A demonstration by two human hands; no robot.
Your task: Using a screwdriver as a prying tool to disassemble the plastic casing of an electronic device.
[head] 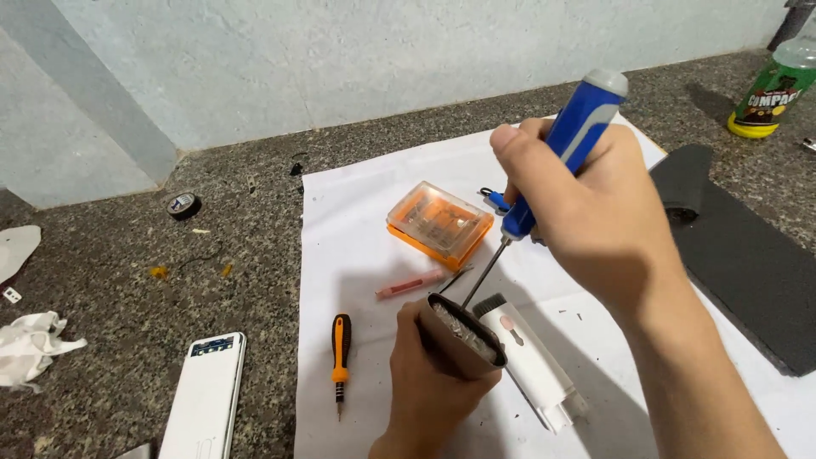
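Note:
My right hand (595, 212) grips a blue and grey screwdriver (568, 144), its thin shaft angled down into the open top of a small brown-grey casing (463, 340). My left hand (429, 382) is wrapped around that casing and holds it upright over a white sheet (357, 221). A white brush-tipped tool (531, 361) lies right beside the casing on its right.
On the sheet lie an orange bit case (439, 224), a pink pen-like stick (410, 285) and a small orange-black screwdriver (340, 357). A white power bank (206, 399), crumpled tissue (30, 344) and a tape roll (184, 205) lie left. A black mat (748, 263) and green bottle (773, 89) sit right.

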